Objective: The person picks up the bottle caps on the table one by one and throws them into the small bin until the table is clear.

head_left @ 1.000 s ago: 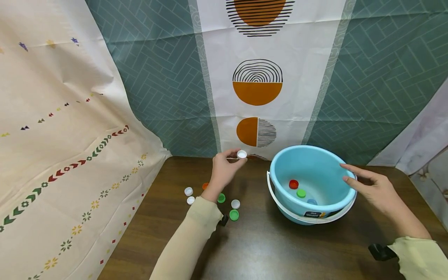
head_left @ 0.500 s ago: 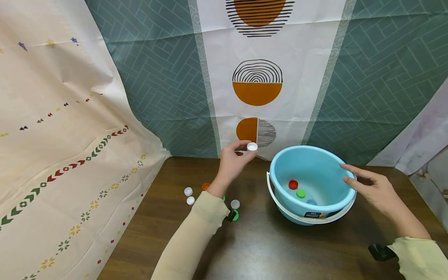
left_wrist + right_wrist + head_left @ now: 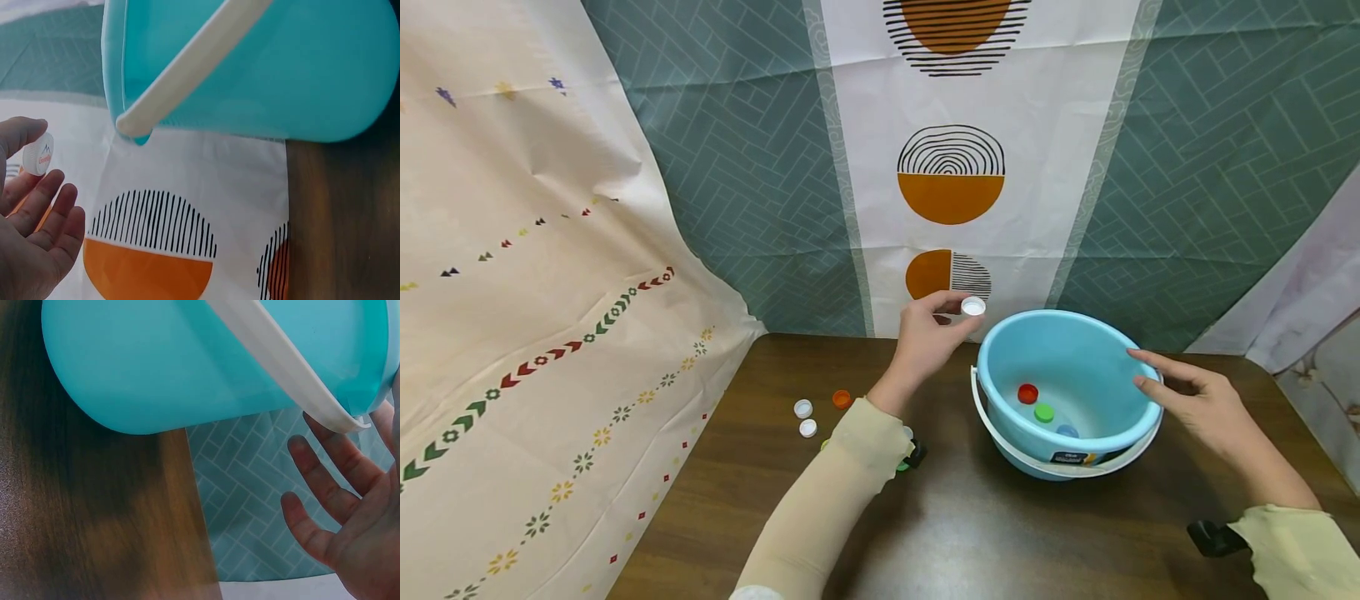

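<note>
My left hand point(image 3: 927, 340) pinches a white bottle cap point(image 3: 973, 307) between thumb and fingertips, up in the air just left of the bucket. In the left wrist view, the cap point(image 3: 38, 154) shows its flat top with small red print. A light blue bucket point(image 3: 1037, 337) stands on the table with its white handle point(image 3: 983, 417) lowered to the front. Inside lie a red cap point(image 3: 1027, 393), a green cap point(image 3: 1043, 412) and a bluish cap point(image 3: 1067, 431). My right hand point(image 3: 1206, 408) rests at the bucket's right rim, thumb and index finger extended over it, other fingers loosely spread outside.
On the brown table point(image 3: 1000, 533), to the left, lie white caps point(image 3: 803, 408) and an orange cap point(image 3: 842, 399). More caps, partly hidden, sit under my left forearm. A patterned cloth point(image 3: 760, 208) hangs behind the table; a cream cloth point(image 3: 550, 333) drapes at left.
My left hand has moved right and slightly up with the white bottle cap, closer to the bucket. The forearm now covers the green caps. The right hand and bucket have stayed put.
</note>
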Demonstrator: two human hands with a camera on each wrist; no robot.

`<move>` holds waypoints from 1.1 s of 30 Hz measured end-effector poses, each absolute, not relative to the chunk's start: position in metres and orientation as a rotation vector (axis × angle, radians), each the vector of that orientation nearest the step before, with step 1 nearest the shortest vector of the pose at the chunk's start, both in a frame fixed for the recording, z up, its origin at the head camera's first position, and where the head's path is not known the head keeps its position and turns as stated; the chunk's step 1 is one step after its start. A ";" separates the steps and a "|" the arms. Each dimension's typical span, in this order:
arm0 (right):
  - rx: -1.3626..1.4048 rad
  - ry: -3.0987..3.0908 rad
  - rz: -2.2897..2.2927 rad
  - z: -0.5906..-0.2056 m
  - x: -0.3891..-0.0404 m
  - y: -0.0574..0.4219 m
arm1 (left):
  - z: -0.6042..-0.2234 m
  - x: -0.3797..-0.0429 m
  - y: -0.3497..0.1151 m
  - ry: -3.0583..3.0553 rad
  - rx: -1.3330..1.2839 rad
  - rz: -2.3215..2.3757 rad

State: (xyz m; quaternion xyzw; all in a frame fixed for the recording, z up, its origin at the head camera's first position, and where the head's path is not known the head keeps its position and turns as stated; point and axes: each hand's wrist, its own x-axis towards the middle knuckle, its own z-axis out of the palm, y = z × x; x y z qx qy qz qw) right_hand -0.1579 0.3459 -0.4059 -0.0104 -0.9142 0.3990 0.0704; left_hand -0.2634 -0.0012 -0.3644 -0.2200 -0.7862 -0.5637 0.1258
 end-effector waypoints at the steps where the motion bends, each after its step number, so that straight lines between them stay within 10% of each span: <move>1: -0.031 -2.749 1.199 -0.406 -0.158 0.346 | -0.364 -0.263 0.001 -2.293 -0.648 -1.642; 33: -0.013 -2.738 1.233 -0.408 -0.159 0.347 | -0.354 -0.249 0.058 -2.356 -0.798 -1.694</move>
